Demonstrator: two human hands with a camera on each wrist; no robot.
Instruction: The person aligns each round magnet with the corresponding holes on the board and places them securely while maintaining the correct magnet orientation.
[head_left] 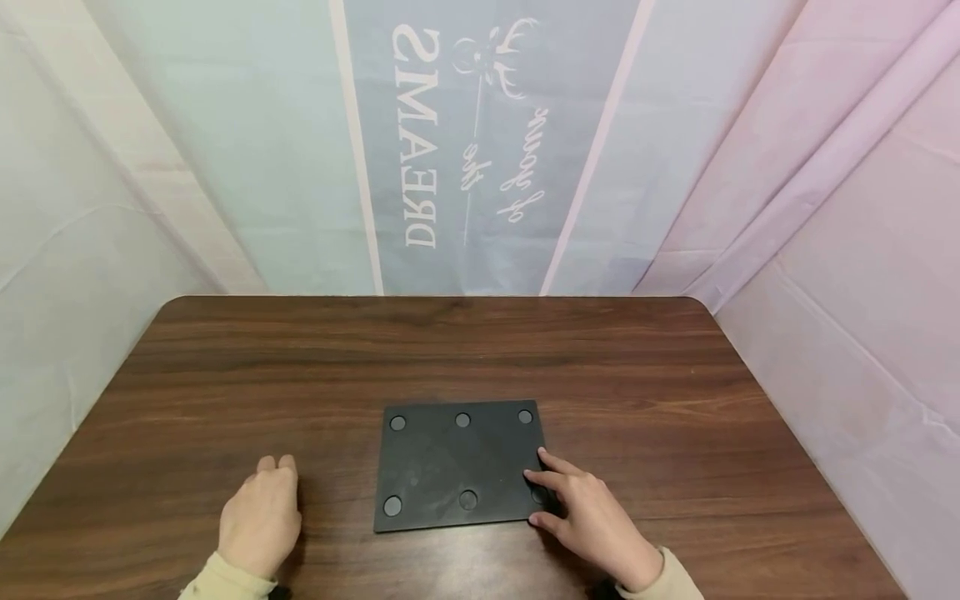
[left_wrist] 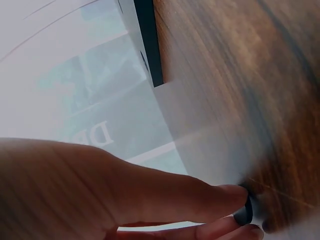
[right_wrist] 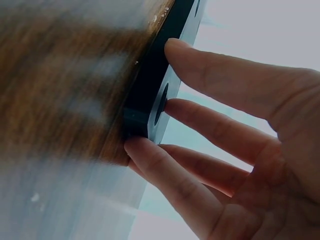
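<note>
A flat black rectangular board (head_left: 457,462) with several round spots along its two long sides lies on the table. My right hand (head_left: 588,512) holds its near right corner, thumb at the near edge. In the right wrist view one fingertip (right_wrist: 172,106) rests by a round recess (right_wrist: 161,104) on the top face, and another finger is against the side. To the left of the board, apart from it, my left hand (head_left: 261,517) is low over the table. Its thumb and fingers pinch a small dark round piece (left_wrist: 244,214), mostly hidden by the fingertips.
The brown wood-grain table (head_left: 337,358) has rounded far corners. A printed cloth (head_left: 480,167) with mirrored lettering hangs behind it, and pale cloth (head_left: 847,275) hangs along both sides. Tiny pale specks (right_wrist: 35,197) lie on the wood near the right hand.
</note>
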